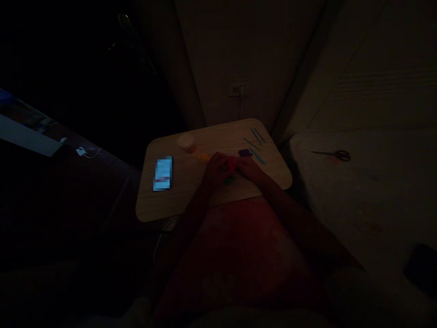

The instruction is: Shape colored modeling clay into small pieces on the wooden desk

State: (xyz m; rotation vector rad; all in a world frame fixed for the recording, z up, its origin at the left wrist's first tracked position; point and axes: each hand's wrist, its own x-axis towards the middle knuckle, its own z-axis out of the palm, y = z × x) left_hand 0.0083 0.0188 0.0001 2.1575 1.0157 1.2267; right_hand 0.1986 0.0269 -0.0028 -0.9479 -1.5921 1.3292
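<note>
The room is very dark. Above a small wooden table [184, 191], my left hand [215, 170] and my right hand [249, 168] meet, fingers curled around a small piece of pink modelling clay [232, 164]. Both hands hold it, though the fingers hide part of its shape. A yellow lump [204, 157] lies just beyond my left hand. Past my right hand are a purple lump [245, 152] and a teal knife-like tool [257, 156]. Below the hands shows a green lump [230, 180].
Several thin sticks [258, 135] lie at the table's far right. A white tub [185, 141] stands at the back left, and a lit phone [163, 174] lies at the left. Scissors [341, 155] rest on a pale surface to the right. A wall socket [239, 88] is behind.
</note>
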